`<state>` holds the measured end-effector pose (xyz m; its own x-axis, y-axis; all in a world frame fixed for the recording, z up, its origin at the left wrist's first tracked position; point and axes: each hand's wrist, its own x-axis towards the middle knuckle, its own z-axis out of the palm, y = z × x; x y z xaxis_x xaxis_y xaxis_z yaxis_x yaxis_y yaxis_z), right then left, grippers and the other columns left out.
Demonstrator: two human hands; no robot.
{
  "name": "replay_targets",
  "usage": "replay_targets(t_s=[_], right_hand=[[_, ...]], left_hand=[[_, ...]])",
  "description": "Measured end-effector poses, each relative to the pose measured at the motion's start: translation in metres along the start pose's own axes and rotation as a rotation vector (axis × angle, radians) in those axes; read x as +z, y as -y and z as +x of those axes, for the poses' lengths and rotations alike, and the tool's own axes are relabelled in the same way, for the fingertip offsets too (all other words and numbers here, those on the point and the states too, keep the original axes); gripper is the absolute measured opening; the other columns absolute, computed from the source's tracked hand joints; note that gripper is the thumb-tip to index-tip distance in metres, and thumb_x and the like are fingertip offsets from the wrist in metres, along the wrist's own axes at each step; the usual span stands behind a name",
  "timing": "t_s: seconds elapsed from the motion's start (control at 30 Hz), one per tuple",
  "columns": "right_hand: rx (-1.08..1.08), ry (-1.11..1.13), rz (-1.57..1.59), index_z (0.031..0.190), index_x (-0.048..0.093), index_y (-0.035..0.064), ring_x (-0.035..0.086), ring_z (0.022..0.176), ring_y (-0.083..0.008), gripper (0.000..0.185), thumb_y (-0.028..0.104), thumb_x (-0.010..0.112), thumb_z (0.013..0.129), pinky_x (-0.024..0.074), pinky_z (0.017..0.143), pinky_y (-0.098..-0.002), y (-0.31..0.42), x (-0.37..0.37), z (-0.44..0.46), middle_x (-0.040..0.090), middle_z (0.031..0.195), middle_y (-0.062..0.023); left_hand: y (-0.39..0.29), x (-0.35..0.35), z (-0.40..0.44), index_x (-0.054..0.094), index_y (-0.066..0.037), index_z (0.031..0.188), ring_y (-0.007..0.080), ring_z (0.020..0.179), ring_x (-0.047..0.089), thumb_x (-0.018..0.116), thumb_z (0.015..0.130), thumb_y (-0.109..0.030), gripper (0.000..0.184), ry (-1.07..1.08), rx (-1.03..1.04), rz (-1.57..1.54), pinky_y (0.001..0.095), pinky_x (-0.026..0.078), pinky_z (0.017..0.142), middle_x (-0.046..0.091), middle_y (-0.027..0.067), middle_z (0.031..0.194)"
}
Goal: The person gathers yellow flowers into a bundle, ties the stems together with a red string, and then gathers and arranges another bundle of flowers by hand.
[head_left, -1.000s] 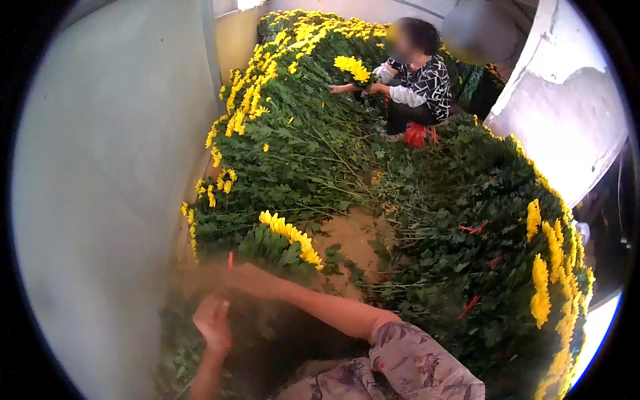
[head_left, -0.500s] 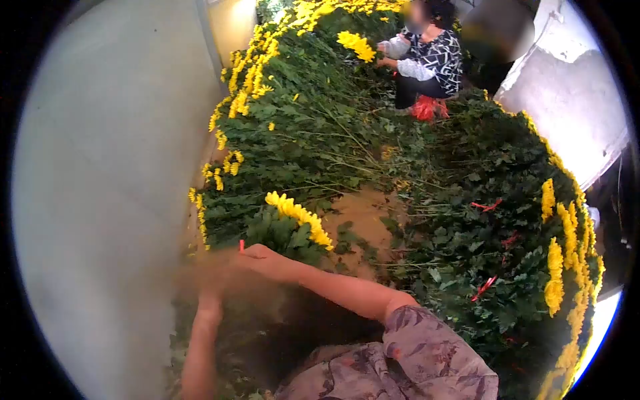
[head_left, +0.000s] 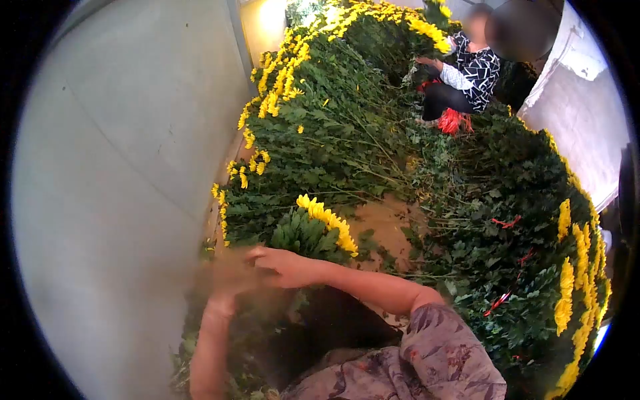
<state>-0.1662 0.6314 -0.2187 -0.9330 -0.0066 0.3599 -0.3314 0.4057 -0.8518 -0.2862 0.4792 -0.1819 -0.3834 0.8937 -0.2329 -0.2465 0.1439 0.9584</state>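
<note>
My right hand [head_left: 288,267] is at the lower centre, its fingers curled together around something I cannot make out. Close beside it on the left, my left hand [head_left: 230,283] is smeared by a brown blur, and its fingers cannot be read. Just beyond both hands lies a bunch of yellow flowers [head_left: 328,221] with dark green leaves, its blooms in a slanting row. Leafy stems [head_left: 300,327] lie under and around my forearms, partly hidden by the blur.
Flower stems [head_left: 347,127] cover the floor to the back, with yellow blooms along the wall [head_left: 127,147]. More bundles with red ties [head_left: 507,222] lie right. Brown floor [head_left: 383,230] shows mid-view. A co-worker [head_left: 477,73] squats at the back, holding yellow flowers [head_left: 430,33].
The view has shifted, so the scene sits further right. The red strip that stuck up at my right hand no longer shows. My hands remain close together. The co-worker's flowers have been raised.
</note>
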Motion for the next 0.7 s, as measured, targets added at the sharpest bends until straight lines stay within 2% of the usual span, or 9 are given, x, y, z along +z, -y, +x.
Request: replay_targets(t_s=[0.2, 0.3, 0.4, 0.43, 0.5, 0.53, 0.57, 0.63, 0.7], right_hand=[[-0.110, 0.058, 0.111, 0.093, 0.059, 0.0006, 0.043, 0.120, -0.0298, 0.017, 0.009, 0.058, 0.078, 0.0379, 0.097, -0.0380, -0.007, -0.008, 0.002, 0.044, 0.129, -0.0162], [-0.030, 0.071, 0.126, 0.093, 0.060, 0.0005, 0.042, 0.121, -0.0290, 0.019, 0.009, 0.057, 0.077, 0.0367, 0.099, -0.0385, -0.001, -0.011, 0.001, 0.043, 0.130, -0.0163], [0.020, 0.111, 0.108, 0.093, 0.059, 0.0000, 0.044, 0.119, -0.0287, 0.018, 0.009, 0.056, 0.078, 0.0389, 0.097, -0.0379, 0.000, -0.013, 0.002, 0.043, 0.131, -0.0163], [0.017, 0.113, 0.112, 0.093, 0.059, 0.0000, 0.044, 0.119, -0.0287, 0.018, 0.009, 0.056, 0.078, 0.0389, 0.097, -0.0379, -0.002, -0.012, 0.002, 0.043, 0.131, -0.0163], [-0.042, 0.106, 0.160, 0.112, 0.056, -0.0004, 0.040, 0.123, -0.0301, 0.032, 0.015, 0.059, 0.083, 0.0329, 0.102, -0.0367, -0.005, -0.012, 0.002, 0.044, 0.130, -0.0162], [-0.043, 0.111, 0.164, 0.112, 0.056, -0.0004, 0.040, 0.123, -0.0301, 0.032, 0.015, 0.059, 0.083, 0.0329, 0.102, -0.0367, -0.007, -0.010, 0.000, 0.044, 0.130, -0.0162], [-0.054, 0.095, 0.154, 0.106, 0.056, -0.0007, 0.041, 0.122, -0.0291, 0.027, 0.013, 0.059, 0.083, 0.0336, 0.101, -0.0357, -0.005, -0.009, 0.000, 0.044, 0.130, -0.0159], [-0.068, 0.087, 0.154, 0.101, 0.057, -0.0010, 0.042, 0.122, -0.0282, 0.022, 0.012, 0.060, 0.083, 0.0343, 0.101, -0.0348, -0.005, -0.006, 0.000, 0.044, 0.129, -0.0156], [-0.042, 0.080, 0.211, 0.086, 0.053, -0.0002, 0.050, 0.109, -0.0234, 0.010, 0.009, 0.056, 0.083, 0.0453, 0.087, -0.0346, -0.007, -0.009, 0.001, 0.042, 0.131, -0.0145]], left_hand=[[0.002, 0.001, -0.002, 0.063, -0.004, 0.072, 0.0155, 0.075, 0.058, 0.071, 0.059, 0.006, 0.019, -0.096, 0.072, 0.351, 0.0285, 0.045, 0.074, 0.062, 0.0037, 0.077], [-0.009, -0.001, 0.001, 0.064, -0.003, 0.075, 0.0152, 0.076, 0.059, 0.069, 0.059, 0.010, 0.021, 0.007, 0.019, 0.365, 0.0273, 0.047, 0.072, 0.062, 0.0042, 0.077], [0.001, -0.005, 0.001, 0.064, -0.003, 0.074, 0.0144, 0.074, 0.060, 0.066, 0.061, 0.012, 0.020, 0.087, 0.066, 0.152, 0.0270, 0.049, 0.068, 0.062, 0.0046, 0.075], [0.006, -0.002, 0.001, 0.063, -0.002, 0.073, 0.0136, 0.073, 0.059, 0.065, 0.062, 0.012, 0.018, -0.021, 0.153, 0.251, 0.0266, 0.049, 0.066, 0.062, 0.0046, 0.075], [0.004, 0.007, -0.002, 0.062, -0.002, 0.073, 0.0129, 0.072, 0.059, 0.064, 0.063, 0.012, 0.017, -0.134, 0.238, 0.350, 0.0263, 0.048, 0.064, 0.062, 0.0046, 0.074], [0.000, 0.013, -0.004, 0.061, -0.002, 0.072, 0.0123, 0.071, 0.059, 0.064, 0.064, 0.012, 0.016, -0.256, 0.357, 0.573, 0.0261, 0.048, 0.063, 0.062, 0.0044, 0.074], [-0.002, 0.014, -0.006, 0.061, -0.002, 0.072, 0.0116, 0.071, 0.058, 0.063, 0.066, 0.011, 0.015, -0.380, 0.474, 0.797, 0.0259, 0.047, 0.061, 0.062, 0.0042, 0.074], [0.011, 0.007, -0.005, 0.061, -0.001, 0.073, 0.0114, 0.070, 0.058, 0.064, 0.067, 0.009, 0.012, -0.384, 0.475, 0.718, 0.0256, 0.046, 0.060, 0.062, 0.0043, 0.074], [0.016, 0.001, -0.004, 0.062, -0.001, 0.074, 0.0111, 0.069, 0.058, 0.064, 0.069, 0.007, 0.009, -0.396, 0.482, 0.638, 0.0253, 0.045, 0.058, 0.062, 0.0045, 0.073]])
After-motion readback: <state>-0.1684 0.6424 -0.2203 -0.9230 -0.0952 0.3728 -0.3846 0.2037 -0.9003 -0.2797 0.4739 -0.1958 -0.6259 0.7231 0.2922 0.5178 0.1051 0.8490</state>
